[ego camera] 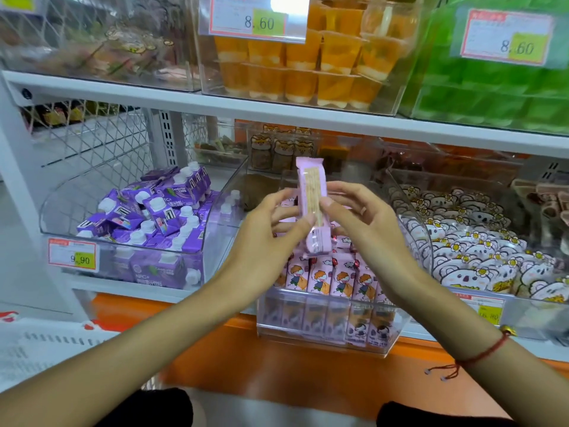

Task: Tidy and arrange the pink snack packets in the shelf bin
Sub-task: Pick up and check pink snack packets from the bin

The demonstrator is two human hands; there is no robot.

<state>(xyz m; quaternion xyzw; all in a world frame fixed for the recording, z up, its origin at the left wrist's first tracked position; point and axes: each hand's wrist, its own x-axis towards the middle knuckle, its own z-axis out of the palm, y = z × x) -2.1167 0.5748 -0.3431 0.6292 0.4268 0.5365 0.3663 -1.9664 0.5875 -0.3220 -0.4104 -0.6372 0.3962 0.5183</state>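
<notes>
Both hands up at center frame: left hand (274,223) and right hand (363,223) each pinch 1 pink snack packet (311,204), held upright above the clear shelf bin (326,331), where more pink packets (329,277) stand in a row.

You are holding one snack packet (311,208) upright at the centre of the frame, your left hand (271,229) on its left and your right hand (366,223) on its right. It is hovering above the clear bin (326,334), where more packets (332,278) are standing in rows. Drink cartons (154,211) are lying in the bin to the left, koala-print packets (480,257) in the bin to the right. Jelly cups (308,66) are sitting on the shelf above.
</notes>
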